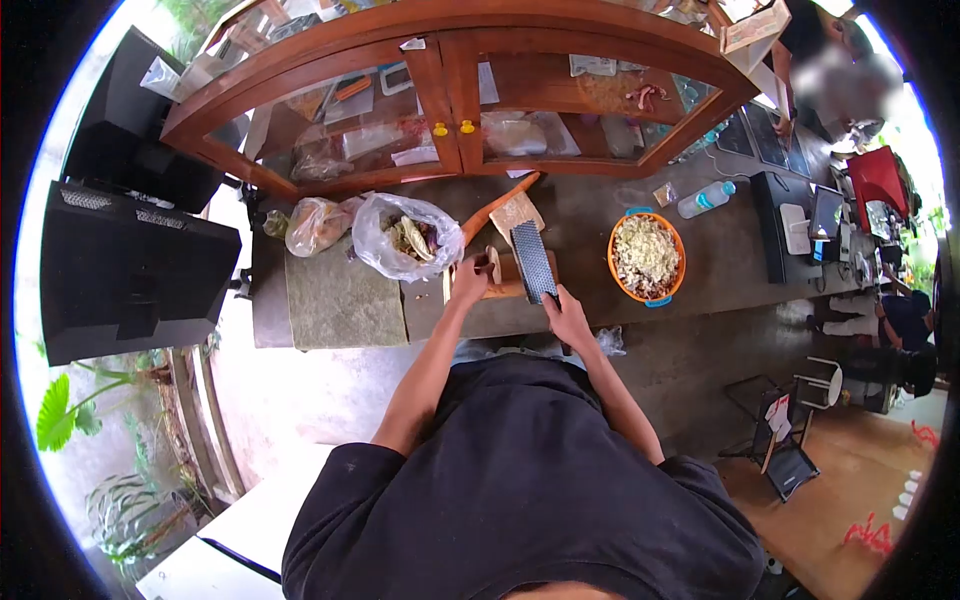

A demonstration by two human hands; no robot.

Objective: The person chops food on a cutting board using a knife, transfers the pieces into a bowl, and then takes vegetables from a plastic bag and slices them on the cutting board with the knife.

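Note:
My right hand [569, 318] is closed on the handle of a cleaver [534, 262]. Its broad grey blade has a dimpled or patterned face and points away from me over a wooden chopping board [512, 280]. My left hand [469, 281] is at the board's left side, fingers curled against a pale, rounded piece of food [494, 262] whose kind I cannot make out. Just beyond my left hand, a clear plastic bag [375, 235] stands open with greenish and purplish plant scraps inside. To the right sits an orange basket [682, 262] heaped with pale chopped food [646, 255].
A wooden block [517, 215] and a long orange-brown strip [500, 208] lie behind the board. A grey-green cloth [345, 305] and another filled bag [318, 226] are on the left. A water bottle [705, 200] lies right; a glass-doored cabinet [460, 100] borders the back.

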